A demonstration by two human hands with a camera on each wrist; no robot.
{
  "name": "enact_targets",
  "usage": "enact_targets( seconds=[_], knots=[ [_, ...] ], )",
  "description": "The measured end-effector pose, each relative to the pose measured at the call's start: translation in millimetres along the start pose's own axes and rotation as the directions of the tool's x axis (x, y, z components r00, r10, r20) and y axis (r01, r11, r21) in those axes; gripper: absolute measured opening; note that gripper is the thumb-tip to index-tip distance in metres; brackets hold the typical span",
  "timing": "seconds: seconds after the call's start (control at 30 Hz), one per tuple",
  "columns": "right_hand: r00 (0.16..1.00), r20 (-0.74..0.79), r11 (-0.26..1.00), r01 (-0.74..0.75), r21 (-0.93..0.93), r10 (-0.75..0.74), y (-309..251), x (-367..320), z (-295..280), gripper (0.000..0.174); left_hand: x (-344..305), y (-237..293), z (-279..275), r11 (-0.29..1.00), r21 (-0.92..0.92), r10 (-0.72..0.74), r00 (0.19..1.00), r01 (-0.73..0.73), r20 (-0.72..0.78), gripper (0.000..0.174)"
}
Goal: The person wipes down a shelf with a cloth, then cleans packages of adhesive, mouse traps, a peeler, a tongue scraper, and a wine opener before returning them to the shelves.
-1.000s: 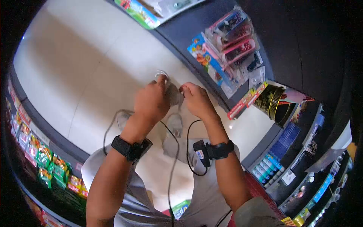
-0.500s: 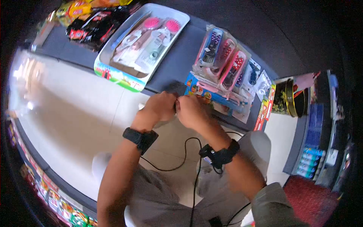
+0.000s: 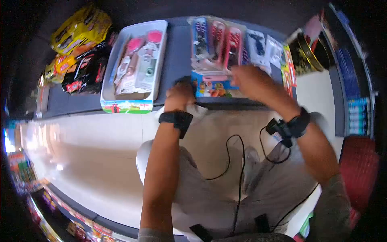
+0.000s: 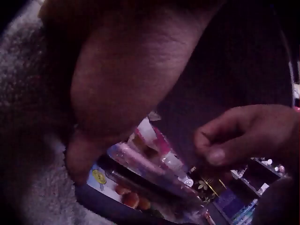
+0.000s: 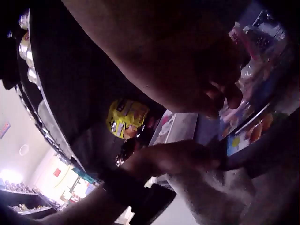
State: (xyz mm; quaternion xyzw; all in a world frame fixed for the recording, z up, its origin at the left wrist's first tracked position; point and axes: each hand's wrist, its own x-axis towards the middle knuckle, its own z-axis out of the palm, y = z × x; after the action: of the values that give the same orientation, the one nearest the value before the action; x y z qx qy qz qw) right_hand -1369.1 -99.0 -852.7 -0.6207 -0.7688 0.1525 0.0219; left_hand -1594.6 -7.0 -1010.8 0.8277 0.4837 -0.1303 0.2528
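At the front edge of the dark shelf my left hand [image 3: 180,99] grips a grey, fuzzy cloth [image 5: 211,192], which hangs below the fingers. Much of the cloth is hidden under the hand in the head view. My right hand [image 3: 256,82] is raised to the right, apart from the left hand, with its fingers loosely curled and nothing visible between them. It overlaps the near end of the plastic-wrapped pink and red dotted packs [image 3: 225,44] in the head view. A blue card pack with food pictures [image 3: 213,86] lies between the hands.
A white tray [image 3: 162,64] holds pink hairbrushes and packs left of the hands. Beyond it are black and yellow snack bags [image 3: 82,30]. A gold-rimmed tin [image 3: 308,52] stands at the right. Black cables [image 3: 242,173] hang over the lap. A red stool [image 3: 358,173] is at the right.
The view has turned toward the shelf, and the tray and snack bags have come in. My hands, together half a second ago, are now apart, the right one farther right over the packs.
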Motion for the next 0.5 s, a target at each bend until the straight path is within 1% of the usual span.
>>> enact_targets(
  seconds=[0.03,0.07,0.13,0.17,0.2,0.27,0.3,0.33,0.37,0.4,0.47,0.5],
  knots=[
    [0.993,-0.115,0.997,0.035,0.074,-0.026,-6.5,-7.6,-18.2,0.016,0.2,4.0,-3.9,1.000,-0.016,0.008,1.000,-0.008,0.005,0.059],
    [0.997,-0.074,0.998,0.000,0.057,0.004,-15.8,-11.5,-39.2,0.018,0.0,8.2,-7.8,0.999,-0.033,0.016,1.000,-0.016,0.010,0.060],
    [0.991,-0.102,0.983,-0.064,0.173,0.082,-10.5,-25.9,-55.8,0.020,4.4,7.9,-9.5,0.999,-0.048,0.020,1.000,-0.019,0.023,0.062],
    [0.987,-0.112,0.968,-0.089,0.235,0.118,-4.4,-31.5,-53.6,0.021,5.9,8.3,-9.8,0.999,-0.033,-0.022,0.999,0.023,0.044,0.068],
    [0.985,-0.158,0.985,-0.042,0.170,0.069,6.3,-37.9,-47.7,0.020,7.1,9.1,-10.4,0.998,-0.017,-0.063,0.996,0.064,0.064,0.073],
    [0.973,-0.229,0.999,0.025,0.022,-0.020,29.6,-57.0,-41.0,0.020,-2.4,7.5,-12.8,0.994,-0.075,0.081,0.997,-0.082,-0.013,0.073],
    [0.983,-0.186,1.000,-0.004,-0.006,0.003,31.0,-60.5,-48.6,0.019,-4.3,2.1,-15.9,0.982,-0.103,0.154,0.986,-0.160,-0.063,0.073],
    [0.989,-0.144,0.999,-0.028,-0.037,0.023,27.6,-59.5,-61.5,0.018,0.5,-6.7,-9.3,0.976,-0.156,0.145,0.987,-0.154,-0.065,0.069],
    [0.994,-0.101,0.996,-0.050,-0.068,0.043,25.0,-57.4,-70.5,0.017,0.9,-3.2,-9.5,0.986,-0.119,0.117,0.992,-0.120,-0.037,0.068],
    [0.989,-0.150,1.000,0.004,-0.027,-0.008,30.0,-51.9,-75.0,0.010,1.7,-0.8,-10.6,0.993,-0.081,0.084,0.996,-0.085,-0.015,0.068],
    [0.975,-0.216,0.999,0.034,-0.030,-0.040,39.3,-43.0,-84.2,0.006,-4.2,5.6,-12.5,0.999,0.041,0.026,0.999,-0.024,-0.036,0.059],
    [0.966,-0.250,0.998,0.053,-0.036,-0.060,39.8,-38.9,-88.7,0.006,0.0,3.6,-10.5,0.998,0.064,0.002,1.000,0.000,-0.026,0.058]
  ],
)
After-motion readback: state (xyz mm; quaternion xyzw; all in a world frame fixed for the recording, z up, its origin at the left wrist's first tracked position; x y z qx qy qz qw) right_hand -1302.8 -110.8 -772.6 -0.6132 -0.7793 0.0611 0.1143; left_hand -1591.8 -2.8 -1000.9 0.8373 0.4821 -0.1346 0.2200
